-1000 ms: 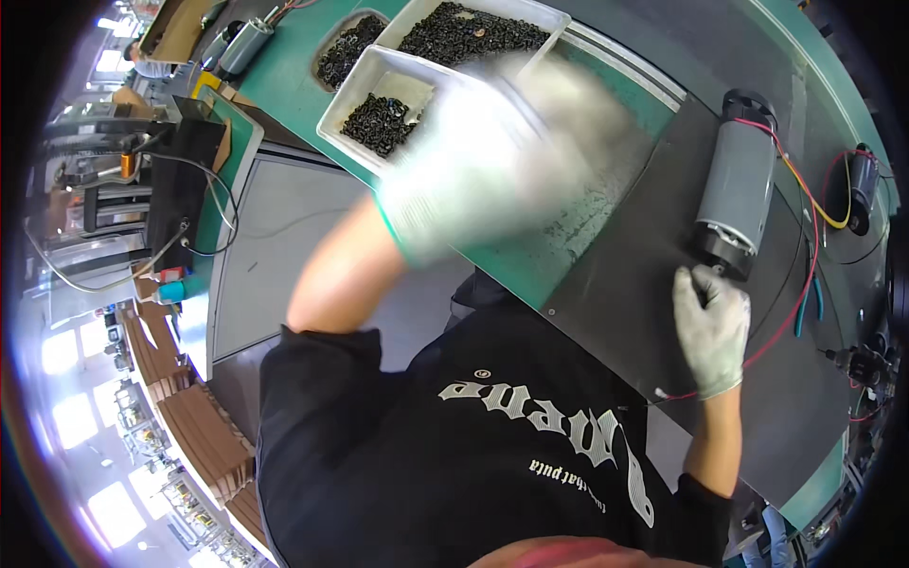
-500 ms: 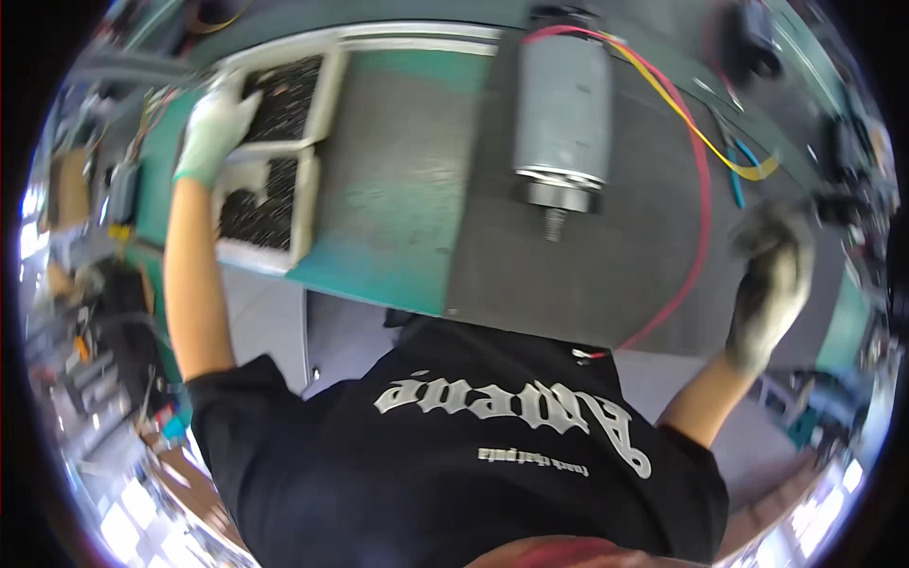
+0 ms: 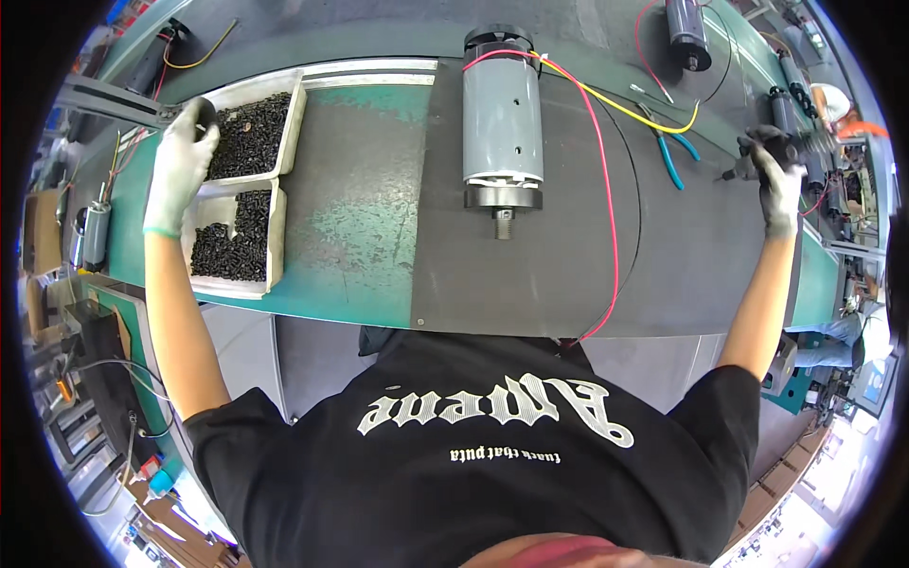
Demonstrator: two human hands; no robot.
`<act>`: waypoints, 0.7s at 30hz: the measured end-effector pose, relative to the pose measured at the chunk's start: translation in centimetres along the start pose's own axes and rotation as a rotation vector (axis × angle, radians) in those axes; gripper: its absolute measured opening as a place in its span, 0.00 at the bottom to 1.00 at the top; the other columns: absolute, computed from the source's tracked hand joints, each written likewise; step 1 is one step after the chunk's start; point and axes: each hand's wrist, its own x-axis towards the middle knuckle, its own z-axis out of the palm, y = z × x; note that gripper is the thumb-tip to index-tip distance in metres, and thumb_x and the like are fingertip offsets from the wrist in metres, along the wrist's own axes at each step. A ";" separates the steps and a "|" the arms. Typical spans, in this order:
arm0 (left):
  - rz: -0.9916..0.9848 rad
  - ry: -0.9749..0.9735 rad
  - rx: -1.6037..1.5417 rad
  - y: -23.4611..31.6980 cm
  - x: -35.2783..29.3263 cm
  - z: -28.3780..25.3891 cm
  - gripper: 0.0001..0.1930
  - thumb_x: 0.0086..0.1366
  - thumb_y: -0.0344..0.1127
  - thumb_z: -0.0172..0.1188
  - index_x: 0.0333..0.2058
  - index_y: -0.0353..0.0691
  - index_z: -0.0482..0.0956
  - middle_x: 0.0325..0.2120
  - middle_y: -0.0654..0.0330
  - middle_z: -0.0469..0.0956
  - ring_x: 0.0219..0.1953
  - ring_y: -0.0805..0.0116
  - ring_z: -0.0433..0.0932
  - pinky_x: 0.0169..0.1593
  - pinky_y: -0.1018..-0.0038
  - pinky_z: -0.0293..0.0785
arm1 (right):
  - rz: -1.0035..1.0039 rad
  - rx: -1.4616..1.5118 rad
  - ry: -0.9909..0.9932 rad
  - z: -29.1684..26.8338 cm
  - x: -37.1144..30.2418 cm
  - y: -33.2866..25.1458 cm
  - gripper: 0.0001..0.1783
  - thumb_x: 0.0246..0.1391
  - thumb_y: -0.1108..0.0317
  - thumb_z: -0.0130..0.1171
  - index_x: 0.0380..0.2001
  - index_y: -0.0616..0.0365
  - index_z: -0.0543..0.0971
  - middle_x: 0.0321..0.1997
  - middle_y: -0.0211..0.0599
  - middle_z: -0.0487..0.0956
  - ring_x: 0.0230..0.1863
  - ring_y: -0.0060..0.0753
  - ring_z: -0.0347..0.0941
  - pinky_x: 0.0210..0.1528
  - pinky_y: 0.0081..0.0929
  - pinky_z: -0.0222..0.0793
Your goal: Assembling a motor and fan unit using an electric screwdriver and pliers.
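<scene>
My left hand (image 3: pixel 180 166), in a white glove, is raised over the left edge of the bins with its fingers curled round a small black round piece (image 3: pixel 200 115), whose kind I cannot make out. Beside it are two white bins (image 3: pixel 276 232) of small black parts (image 3: pixel 248 142). Far to the right, my gloved right hand (image 3: pixel 780 189) grips a dark power screwdriver (image 3: pixel 776 146), its thin tip toward the left. Between the hands lies a grey cylindrical motor (image 3: pixel 503 118), its threaded shaft toward me. Red wire (image 3: pixel 606 180) and yellow wire (image 3: pixel 639 106) run from its far end.
Blue-handled pliers (image 3: pixel 674 163) lie right of the motor on the dark mat (image 3: pixel 530 284). Another motor (image 3: pixel 687 36) stands at the back right. A metal bar (image 3: pixel 109 102) reaches in near the left bin. Another person (image 3: pixel 831 101) is at the far right.
My right hand has moved up and outward, and the power screwdriver now shows in it. My left hand stays by the bins, with the black piece now visible. The whole view has shifted.
</scene>
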 end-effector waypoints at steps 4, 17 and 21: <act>-0.116 -0.099 -1.713 10.1 -5.0 -4.0 0.12 0.62 0.35 0.60 0.41 0.35 0.75 0.32 0.60 0.77 0.37 0.75 0.75 0.40 0.79 0.73 | -0.163 0.409 0.354 6.4 -5.9 -6.7 0.20 0.52 0.71 0.55 0.47 0.73 0.74 0.46 0.54 0.77 0.48 0.47 0.76 0.59 0.46 0.67; -0.049 -0.619 -2.719 29.0 -8.7 2.8 0.13 0.66 0.44 0.60 0.43 0.45 0.75 0.35 0.67 0.67 0.24 0.83 0.59 0.30 0.85 0.56 | -0.250 1.109 -0.038 24.9 -6.8 -18.6 0.18 0.46 0.68 0.54 0.42 0.64 0.72 0.41 0.41 0.68 0.44 0.35 0.63 0.45 0.38 0.66; -0.186 -0.513 -2.533 28.6 -9.5 2.7 0.14 0.65 0.43 0.61 0.41 0.40 0.75 0.34 0.61 0.74 0.22 0.81 0.61 0.26 0.83 0.59 | -0.189 1.154 -0.081 26.1 -8.4 -18.8 0.16 0.45 0.70 0.53 0.40 0.63 0.71 0.40 0.40 0.68 0.44 0.34 0.63 0.45 0.34 0.65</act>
